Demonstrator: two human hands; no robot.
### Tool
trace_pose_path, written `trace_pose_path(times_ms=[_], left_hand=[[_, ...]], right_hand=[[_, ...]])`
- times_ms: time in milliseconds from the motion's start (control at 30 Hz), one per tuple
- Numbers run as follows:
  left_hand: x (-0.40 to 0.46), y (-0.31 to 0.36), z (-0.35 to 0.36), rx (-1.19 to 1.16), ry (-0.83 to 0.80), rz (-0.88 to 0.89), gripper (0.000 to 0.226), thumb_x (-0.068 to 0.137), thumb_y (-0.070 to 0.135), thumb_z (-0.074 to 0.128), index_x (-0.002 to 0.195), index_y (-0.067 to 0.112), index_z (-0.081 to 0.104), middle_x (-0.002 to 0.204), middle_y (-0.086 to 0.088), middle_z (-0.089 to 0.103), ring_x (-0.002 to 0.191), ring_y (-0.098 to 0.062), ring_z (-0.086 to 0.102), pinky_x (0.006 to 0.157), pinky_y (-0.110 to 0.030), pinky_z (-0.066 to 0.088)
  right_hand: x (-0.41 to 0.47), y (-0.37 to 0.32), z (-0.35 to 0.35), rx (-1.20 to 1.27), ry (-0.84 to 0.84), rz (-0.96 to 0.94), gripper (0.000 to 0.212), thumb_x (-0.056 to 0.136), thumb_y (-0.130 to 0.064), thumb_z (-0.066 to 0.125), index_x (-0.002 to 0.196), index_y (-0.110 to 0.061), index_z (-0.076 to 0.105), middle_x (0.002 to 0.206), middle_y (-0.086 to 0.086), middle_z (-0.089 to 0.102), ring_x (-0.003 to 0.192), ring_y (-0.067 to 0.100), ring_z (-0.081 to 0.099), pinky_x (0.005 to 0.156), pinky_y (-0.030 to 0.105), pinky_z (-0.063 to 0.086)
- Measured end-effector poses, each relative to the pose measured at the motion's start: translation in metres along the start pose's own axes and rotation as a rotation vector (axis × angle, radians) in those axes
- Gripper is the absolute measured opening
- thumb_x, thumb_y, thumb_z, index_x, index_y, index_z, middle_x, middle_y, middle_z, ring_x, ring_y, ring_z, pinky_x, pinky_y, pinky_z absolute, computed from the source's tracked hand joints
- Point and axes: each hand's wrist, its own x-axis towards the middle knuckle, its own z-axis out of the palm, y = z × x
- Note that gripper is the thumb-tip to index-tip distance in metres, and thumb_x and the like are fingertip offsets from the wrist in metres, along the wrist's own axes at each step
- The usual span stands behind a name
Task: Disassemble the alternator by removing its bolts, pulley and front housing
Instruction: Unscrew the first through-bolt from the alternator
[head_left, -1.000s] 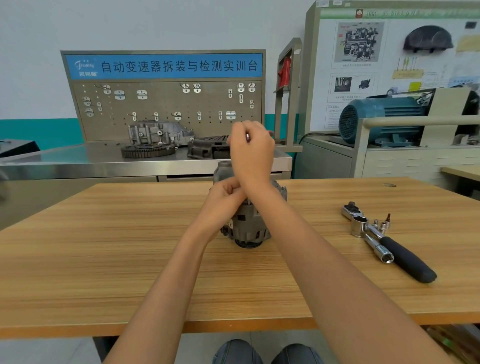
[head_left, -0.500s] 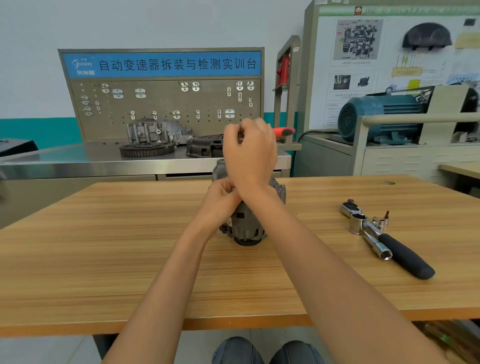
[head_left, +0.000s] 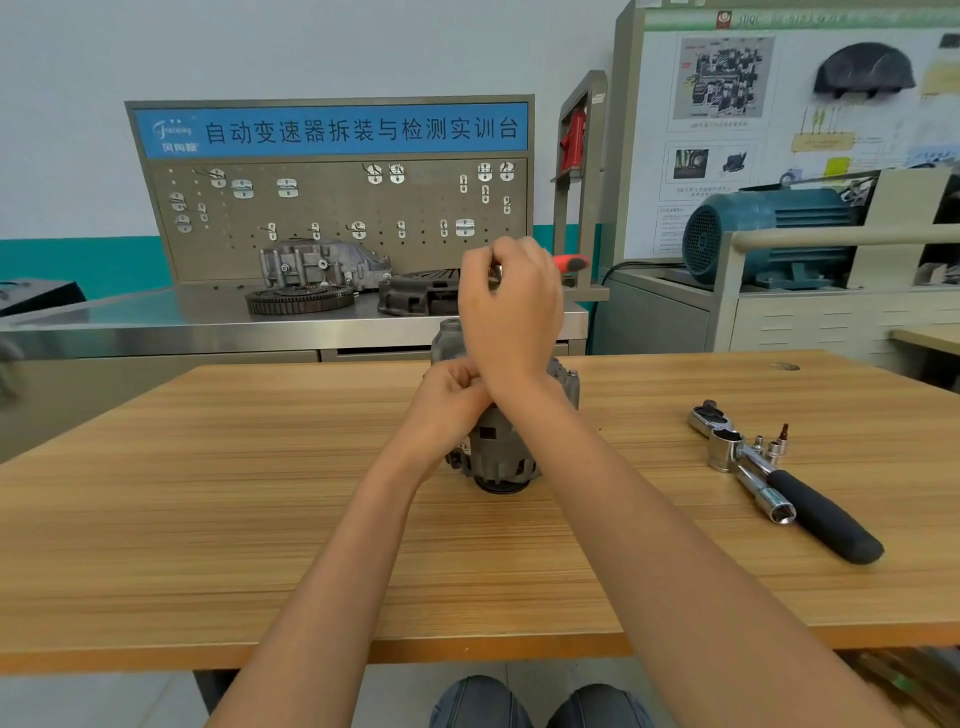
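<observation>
Alternator gripped by both curled hands.

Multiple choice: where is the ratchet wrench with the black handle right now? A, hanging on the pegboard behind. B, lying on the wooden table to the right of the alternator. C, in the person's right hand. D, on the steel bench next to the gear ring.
B: the ratchet wrench lies on the wooden table, right of the alternator, with neither hand touching it.
</observation>
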Motion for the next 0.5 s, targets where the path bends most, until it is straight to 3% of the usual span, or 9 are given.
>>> trace_pose_path(times_ms=[100,233,300,367,400,500], left_hand=[[0.002,-0.001,0.001,0.018,0.009,-0.008,0.059,0.092,0.001,0.050,0.045,0.034,0.064,0.045,0.015,0.056,0.046,0.005,0.050,0.047,-0.009,0.037],[0.003,-0.001,0.001,-0.027,-0.006,0.003,0.032,0.093,0.018,0.056,0.072,0.034,0.073,0.073,0.014,0.072,0.071,0.002,0.066,0.060,-0.011,0.046],[0.003,-0.001,0.001,-0.047,-0.026,0.007,0.019,0.093,0.023,0.056,0.086,0.031,0.072,0.084,0.011,0.074,0.081,-0.001,0.068,0.064,-0.011,0.047],[0.002,-0.001,0.001,-0.034,-0.024,0.010,0.016,0.093,0.025,0.056,0.090,0.029,0.072,0.087,0.009,0.074,0.084,-0.003,0.068,0.068,-0.012,0.047],[0.002,-0.001,0.000,-0.026,-0.026,0.013,0.017,0.093,0.025,0.056,0.090,0.028,0.072,0.087,0.009,0.074,0.084,-0.004,0.068,0.068,-0.013,0.047],[0.000,0.000,0.000,-0.023,-0.019,0.020,0.028,0.094,0.018,0.055,0.078,0.031,0.074,0.076,0.012,0.073,0.074,0.001,0.067,0.063,-0.010,0.046]], right_hand=[[0.003,-0.003,-0.001,0.046,-0.012,0.038,0.033,0.088,-0.010,0.048,0.056,-0.018,0.040,0.064,-0.005,0.040,0.069,0.018,0.042,0.063,0.029,0.035],[0.013,-0.004,-0.007,0.401,-0.204,0.337,0.038,0.089,-0.006,0.043,0.051,-0.011,0.046,0.057,-0.002,0.048,0.058,0.005,0.047,0.061,0.021,0.038],[0.019,-0.004,-0.011,0.546,-0.283,0.467,0.040,0.088,-0.008,0.041,0.048,-0.012,0.045,0.060,-0.002,0.055,0.065,0.000,0.056,0.073,0.019,0.039],[0.023,-0.001,-0.012,0.642,-0.321,0.530,0.042,0.086,-0.009,0.039,0.045,-0.014,0.044,0.060,-0.002,0.058,0.075,0.005,0.061,0.089,0.028,0.039],[0.023,-0.001,-0.012,0.655,-0.322,0.535,0.042,0.086,-0.009,0.039,0.045,-0.014,0.044,0.060,-0.002,0.058,0.075,0.006,0.061,0.089,0.027,0.039],[0.015,-0.004,-0.008,0.534,-0.235,0.404,0.037,0.087,-0.004,0.042,0.051,-0.010,0.047,0.062,0.000,0.054,0.068,0.007,0.054,0.064,0.011,0.041]])
